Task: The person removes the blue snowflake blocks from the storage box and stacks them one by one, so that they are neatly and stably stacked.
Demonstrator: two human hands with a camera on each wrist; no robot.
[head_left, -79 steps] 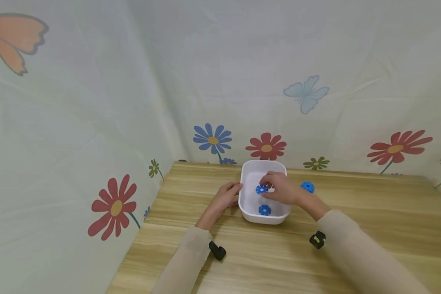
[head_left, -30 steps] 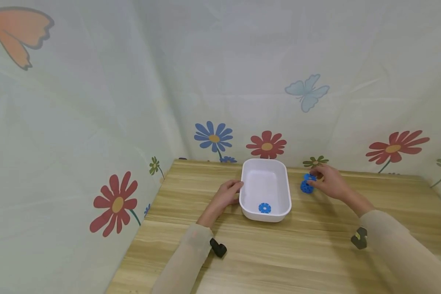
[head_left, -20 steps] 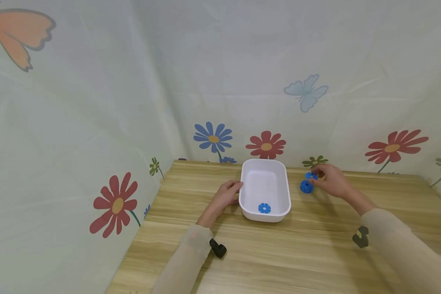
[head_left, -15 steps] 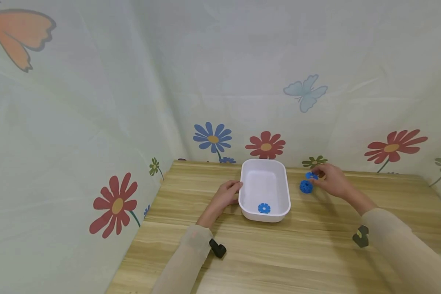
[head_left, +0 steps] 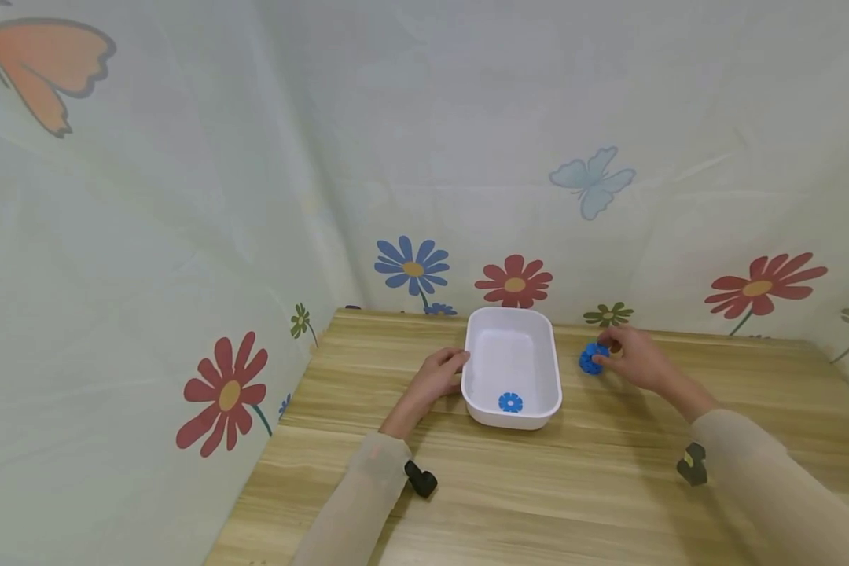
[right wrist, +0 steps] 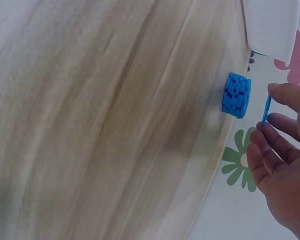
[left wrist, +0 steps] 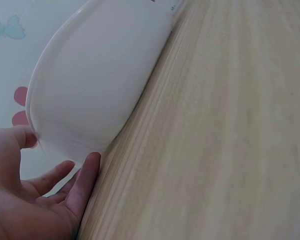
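My right hand [head_left: 640, 360] pinches a blue snowflake disc [right wrist: 267, 109] between thumb and fingertips. In the right wrist view the disc is seen edge-on, with a gap between it and a stack of several blue snowflake discs [right wrist: 236, 95]. From the head view, the held disc overlaps the top of that stack [head_left: 587, 366], right of the white tub [head_left: 557, 377]. One more blue snowflake disc [head_left: 510, 402] lies in the tub's near end. My left hand [head_left: 433, 380] touches the tub's left side. In the left wrist view its thumb [left wrist: 26, 136] meets the rim and its relaxed fingers reach the lower wall.
The wood-grain table [head_left: 509, 487] carries the tub and the stack near its back edge. A pale cloth [head_left: 467, 157] printed with flowers and butterflies hangs behind and to the left. Black wrist devices [head_left: 420, 479] sit at both cuffs.
My right hand has carried a disc from the tub rightward to the stack, then lowered it slightly over the last half second. My left hand has stayed at the tub.
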